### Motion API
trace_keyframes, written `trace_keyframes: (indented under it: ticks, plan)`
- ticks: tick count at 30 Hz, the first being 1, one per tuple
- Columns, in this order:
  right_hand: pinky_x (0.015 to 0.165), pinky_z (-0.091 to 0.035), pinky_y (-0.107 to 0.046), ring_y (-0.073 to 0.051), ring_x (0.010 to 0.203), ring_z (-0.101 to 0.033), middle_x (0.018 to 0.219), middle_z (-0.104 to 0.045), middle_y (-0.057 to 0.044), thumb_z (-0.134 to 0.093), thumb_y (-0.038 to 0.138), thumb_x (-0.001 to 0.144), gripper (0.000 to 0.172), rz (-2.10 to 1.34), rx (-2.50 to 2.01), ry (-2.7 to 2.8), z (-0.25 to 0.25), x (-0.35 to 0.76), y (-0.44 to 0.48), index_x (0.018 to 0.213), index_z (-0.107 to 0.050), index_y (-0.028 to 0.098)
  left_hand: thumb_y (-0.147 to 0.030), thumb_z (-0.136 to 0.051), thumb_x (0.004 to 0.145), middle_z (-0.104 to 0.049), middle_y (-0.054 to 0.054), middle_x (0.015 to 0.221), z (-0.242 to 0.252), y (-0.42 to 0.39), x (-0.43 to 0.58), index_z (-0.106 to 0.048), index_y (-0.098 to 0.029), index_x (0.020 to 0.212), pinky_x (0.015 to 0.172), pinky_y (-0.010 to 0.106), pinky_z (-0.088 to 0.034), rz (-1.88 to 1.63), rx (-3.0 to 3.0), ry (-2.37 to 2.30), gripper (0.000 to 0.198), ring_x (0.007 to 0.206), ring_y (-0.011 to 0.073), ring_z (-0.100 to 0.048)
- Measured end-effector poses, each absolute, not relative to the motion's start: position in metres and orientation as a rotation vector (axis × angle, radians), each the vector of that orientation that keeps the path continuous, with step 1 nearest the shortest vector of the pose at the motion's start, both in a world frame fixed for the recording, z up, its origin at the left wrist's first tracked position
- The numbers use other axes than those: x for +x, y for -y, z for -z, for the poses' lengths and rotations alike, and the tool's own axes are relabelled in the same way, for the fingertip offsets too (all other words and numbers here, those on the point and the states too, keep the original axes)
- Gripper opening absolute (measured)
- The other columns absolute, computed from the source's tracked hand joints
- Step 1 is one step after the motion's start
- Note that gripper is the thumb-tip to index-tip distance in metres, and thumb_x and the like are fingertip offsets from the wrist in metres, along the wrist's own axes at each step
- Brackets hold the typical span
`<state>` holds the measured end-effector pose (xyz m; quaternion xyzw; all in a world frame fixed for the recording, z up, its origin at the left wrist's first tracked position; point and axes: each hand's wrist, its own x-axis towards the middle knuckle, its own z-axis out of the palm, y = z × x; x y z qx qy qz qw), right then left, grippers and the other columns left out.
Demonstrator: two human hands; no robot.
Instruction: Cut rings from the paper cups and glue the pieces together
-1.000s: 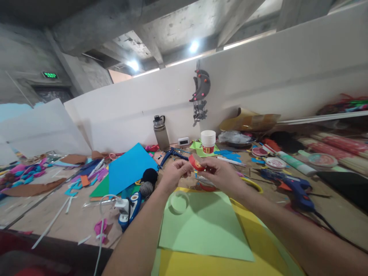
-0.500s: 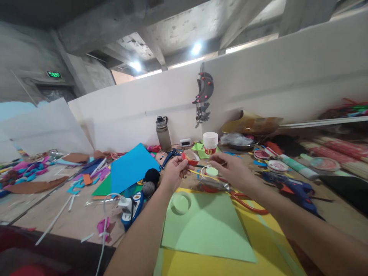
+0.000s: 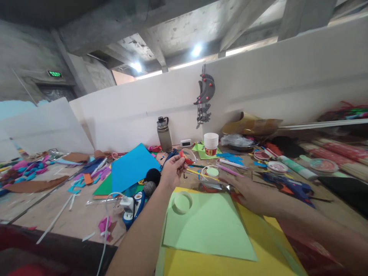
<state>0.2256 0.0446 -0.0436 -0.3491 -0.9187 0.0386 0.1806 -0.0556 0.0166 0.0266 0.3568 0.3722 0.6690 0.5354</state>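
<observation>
My left hand (image 3: 174, 168) pinches a red and white curved piece (image 3: 186, 156) that looks like part of a paper cup, between thumb and fingertips. Over the handles of a pair of scissors (image 3: 217, 187) lies my right hand (image 3: 241, 189), fingers curled around them; the blades point left and the handles are mostly hidden. Just beyond the scissors are a white ring-shaped strip and a pale green disc (image 3: 212, 172). Below both hands, a light green sheet (image 3: 207, 230) lies on yellow sheets (image 3: 230, 266), with a green paper ring (image 3: 182, 202) on it.
Stacked paper cups (image 3: 211, 143) stand at the back beside a grey bottle (image 3: 164, 134). A blue glue gun (image 3: 290, 188) lies to the right, near a pink pen (image 3: 230, 170). Left are a blue sheet (image 3: 133, 168), yarn balls (image 3: 151, 176) and a power strip (image 3: 133, 211) with a white cable.
My right hand has moved down and right from near the cup piece onto the scissors' handles. The pens and blue scraps behind it now show. My left hand still holds the piece.
</observation>
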Motion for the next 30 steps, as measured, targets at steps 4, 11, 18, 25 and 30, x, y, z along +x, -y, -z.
trace_keyframes:
  ticks: [4, 11, 18, 25, 30]
  plan:
    - [0.097, -0.05, -0.042, -0.03, 0.127, -0.054, 0.142, -0.054, -0.014, -0.058, 0.021, 0.077, 0.076, -0.267, -0.99, 2.483, 0.035, 0.228, -0.05, 0.15, -0.034, 0.021, -0.026, -0.083, 0.061, -0.061, -0.002, 0.056, -0.025, -0.019, -0.061, -0.061, -0.013, 0.079, 0.044, 0.014, -0.041, -1.62, 0.831, -0.888, 0.031, 0.048, 0.0061, -0.056]
    - [0.083, -0.055, -0.048, -0.035, 0.103, -0.066, 0.116, -0.069, -0.015, -0.053, 0.041, 0.087, 0.057, -0.236, -1.099, 2.198, 0.011, 0.218, -0.041, 0.139, -0.048, 0.019, -0.026, -0.084, 0.058, -0.062, -0.002, 0.061, -0.02, -0.023, -0.06, -0.064, -0.013, 0.076, 0.047, 0.015, -0.04, -1.66, 0.815, -0.928, 0.03, 0.053, 0.0057, -0.056]
    - [0.1, -0.047, -0.048, -0.03, 0.119, -0.057, 0.129, -0.062, -0.012, -0.051, 0.036, 0.088, 0.044, -0.442, -0.907, 2.184, -0.016, 0.178, -0.025, 0.129, -0.053, 0.021, -0.026, -0.084, 0.057, -0.066, 0.0, 0.067, -0.02, -0.024, -0.055, -0.065, -0.013, 0.072, 0.051, 0.018, -0.041, -1.691, 0.876, -0.934, 0.028, 0.057, 0.0069, -0.057]
    - [0.098, -0.047, -0.044, -0.028, 0.115, -0.059, 0.124, -0.065, -0.012, -0.054, 0.03, 0.085, 0.041, -0.483, -0.904, 2.161, -0.005, 0.155, -0.027, 0.124, -0.056, 0.018, -0.025, -0.085, 0.056, -0.063, -0.001, 0.063, -0.023, -0.021, -0.053, -0.062, -0.013, 0.073, 0.048, 0.017, -0.04, -1.71, 0.793, -0.9, 0.032, 0.053, 0.0061, -0.055]
    - [0.092, -0.049, -0.042, -0.028, 0.109, -0.061, 0.117, -0.067, -0.012, -0.054, 0.032, 0.087, 0.033, -0.398, -0.939, 2.254, -0.003, 0.159, -0.024, 0.117, -0.06, 0.019, -0.024, -0.086, 0.058, -0.064, -0.002, 0.062, -0.026, -0.017, -0.051, -0.062, -0.014, 0.077, 0.046, 0.015, -0.041, -1.685, 0.75, -0.861, 0.033, 0.05, 0.0049, -0.055]
